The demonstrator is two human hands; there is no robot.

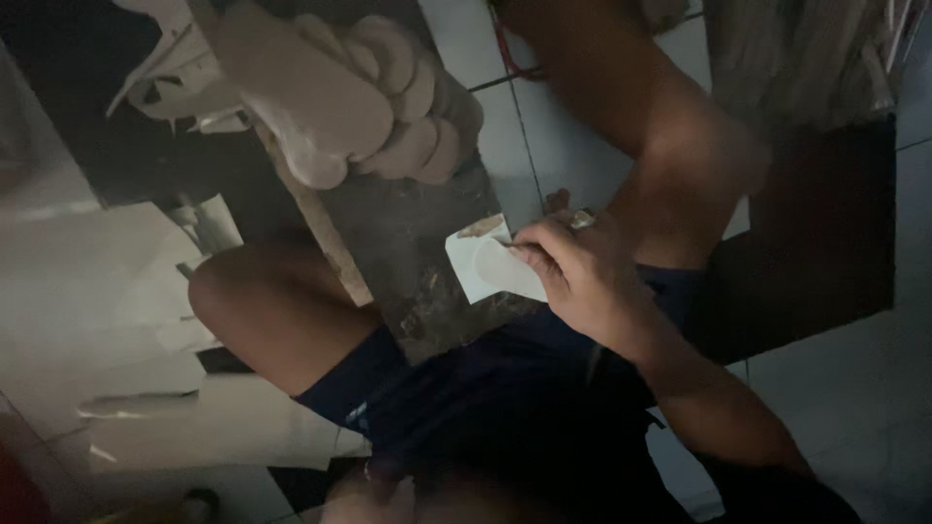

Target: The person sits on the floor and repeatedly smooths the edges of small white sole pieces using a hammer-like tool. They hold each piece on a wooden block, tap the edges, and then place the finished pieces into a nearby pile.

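White sole-shaped cutout [490, 267] in right hand [582, 277]: thin, matt, looks like paper or foam sheet, one corner smeared brownish. Dark work board [427, 243]: rough, stained, crusty. Stack of pale sole-shaped pieces [379, 97]: smooth, matt, foam-ish. Floor tiles [563, 136]: glossy ceramic. Dark blue shorts [466, 388]: soft cloth. Ring [582, 219]: shiny metal.

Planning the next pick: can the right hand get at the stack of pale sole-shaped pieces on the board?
Probably yes: the right hand holds a white piece, but bare board lies between it and the stack.

A stack of flat pale foot-shaped soles [359, 107] lies at the far end of the dark worn board [427, 262]; a small white cut sheet [485, 267] lies at its right edge.
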